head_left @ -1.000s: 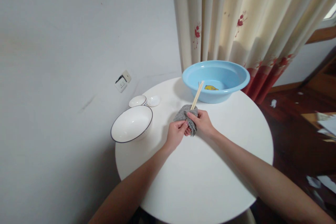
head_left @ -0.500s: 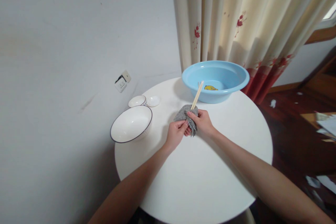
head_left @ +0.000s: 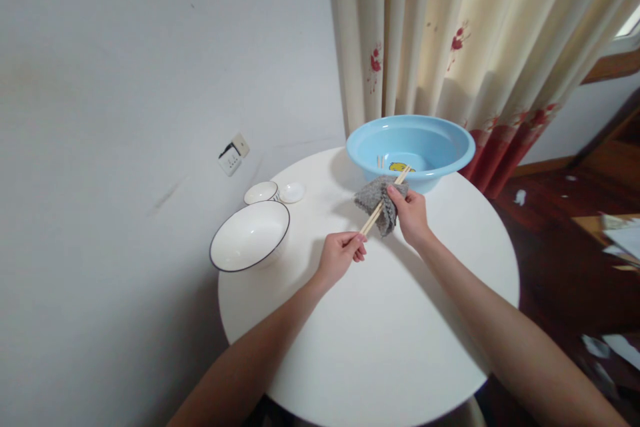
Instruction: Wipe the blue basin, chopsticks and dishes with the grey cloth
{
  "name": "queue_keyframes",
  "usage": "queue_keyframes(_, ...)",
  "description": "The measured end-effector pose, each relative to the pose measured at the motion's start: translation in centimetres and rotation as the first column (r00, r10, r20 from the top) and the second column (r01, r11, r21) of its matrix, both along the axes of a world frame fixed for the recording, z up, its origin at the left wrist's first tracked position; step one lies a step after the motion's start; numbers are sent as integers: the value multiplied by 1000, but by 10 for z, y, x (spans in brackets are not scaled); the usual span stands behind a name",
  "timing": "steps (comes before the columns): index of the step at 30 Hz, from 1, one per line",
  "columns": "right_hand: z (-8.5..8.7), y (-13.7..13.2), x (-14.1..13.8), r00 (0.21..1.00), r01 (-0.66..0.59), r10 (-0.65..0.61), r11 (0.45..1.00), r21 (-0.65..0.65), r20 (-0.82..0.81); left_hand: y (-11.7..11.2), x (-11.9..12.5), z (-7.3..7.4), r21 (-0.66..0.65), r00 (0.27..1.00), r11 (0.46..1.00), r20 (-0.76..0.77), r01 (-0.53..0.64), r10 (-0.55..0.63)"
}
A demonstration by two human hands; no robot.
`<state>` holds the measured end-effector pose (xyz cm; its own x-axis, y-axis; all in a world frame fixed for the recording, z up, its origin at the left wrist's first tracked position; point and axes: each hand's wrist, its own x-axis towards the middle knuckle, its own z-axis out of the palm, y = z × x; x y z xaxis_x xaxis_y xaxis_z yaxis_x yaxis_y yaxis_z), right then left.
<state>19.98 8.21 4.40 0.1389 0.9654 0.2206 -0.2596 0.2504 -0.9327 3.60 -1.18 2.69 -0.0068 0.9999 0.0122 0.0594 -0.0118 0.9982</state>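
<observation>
A pair of light wooden chopsticks [head_left: 371, 221] slants up and to the right over the table. My left hand [head_left: 342, 255] pinches their lower ends. Around their upper part my right hand [head_left: 412, 215] grips a grey cloth [head_left: 373, 195], wrapped about the sticks, with the tips poking out past it. Just behind the cloth stands a light blue basin [head_left: 361, 147] with a yellow cartoon figure inside. The ends of other chopsticks [head_left: 381, 161] show in the basin; the rest of them is hidden by its rim.
On the left of the round white table [head_left: 350, 347] stand a large white bowl [head_left: 250, 237] with a dark rim, a small bowl [head_left: 261, 193] and a small white dish [head_left: 293, 192]. A wall with a socket [head_left: 231, 161] borders the left; a curtain [head_left: 430, 33] hangs behind the basin.
My right hand and the cloth have moved up and right along the chopsticks, away from my left hand. The lower part of the sticks now shows between my hands.
</observation>
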Motion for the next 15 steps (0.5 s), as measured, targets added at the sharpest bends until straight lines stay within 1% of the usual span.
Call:
queue_keyframes(2, 2, 4, 4, 995, 49, -49, 999, 5, -88, 0, 0, -1, -6, 1000, 1000, 1, 8, -8)
queue_keyframes(4, 1, 7, 5, 986, 88, -86, 996, 9, -139, -1, 0, 0, -7, 1000, 1000, 1, 13, -13)
queue_keyframes(6, -1, 7, 4, 986, 96, -94, 995, 4, -138, -1, 1, 1, -7, 1000, 1000, 1, 10, -10)
queue_keyframes(8, -4, 5, 0, 993, 58, -58, 998, -4, -103, -1, 1, 1, -4, 1000, 1000, -2, -1, 1)
queue_keyframes(10, -7, -1, -5, 999, -30, 30, 1000, -5, -42, -1, 0, 2, 6, 1000, 1000, -7, -12, 12)
queue_keyframes(12, -7, -12, -13, 986, -162, 162, 987, -11, 42, 0, -1, 2, 21, 1000, 1000, -20, -16, 17)
queue_keyframes(13, -7, -18, -17, 966, -242, 243, 970, -24, 82, 1, -2, 2, 29, 999, 999, -28, -18, 19)
queue_keyframes(15, -6, -29, -24, 905, -403, 409, 912, -74, 116, 2, -2, 3, 35, 999, 999, -38, -33, 34)
